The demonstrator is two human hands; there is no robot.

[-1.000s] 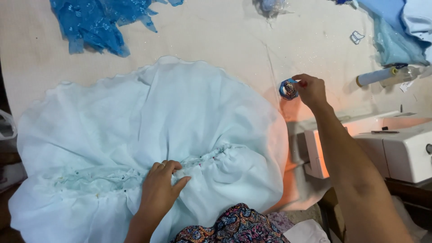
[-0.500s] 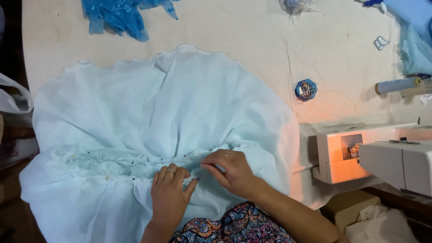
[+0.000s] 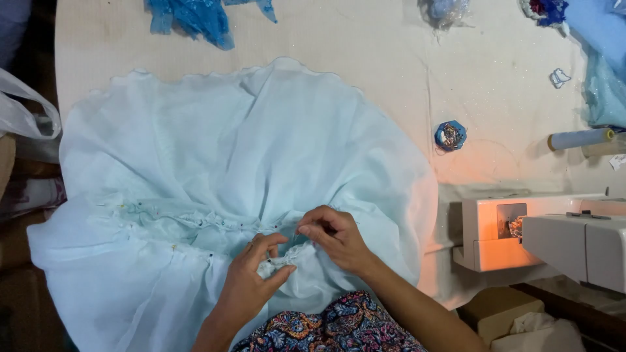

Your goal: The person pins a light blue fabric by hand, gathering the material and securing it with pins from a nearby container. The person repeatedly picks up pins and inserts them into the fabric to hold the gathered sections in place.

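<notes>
A large pale blue gathered fabric piece (image 3: 228, 163) lies spread over the cream table (image 3: 365, 58). A pinned, gathered seam band (image 3: 189, 218) runs across its lower part. My left hand (image 3: 254, 280) pinches the gathers at the seam's right end. My right hand (image 3: 336, 238) sits just to the right, fingertips closed on the same gathered edge, apparently on a pin that is too small to make out. The two hands nearly touch over the seam.
A small blue pin holder (image 3: 450, 135) sits on the table right of the fabric. A white sewing machine (image 3: 548, 238) stands at the right edge, with blue thread spools (image 3: 580, 139) behind it. Blue fabric scraps (image 3: 189, 16) lie at the top; a plastic bag (image 3: 23, 107) hangs left.
My right hand left the pin holder at the right and came back to the gathered seam, joining my left hand. The view shifted slightly right.
</notes>
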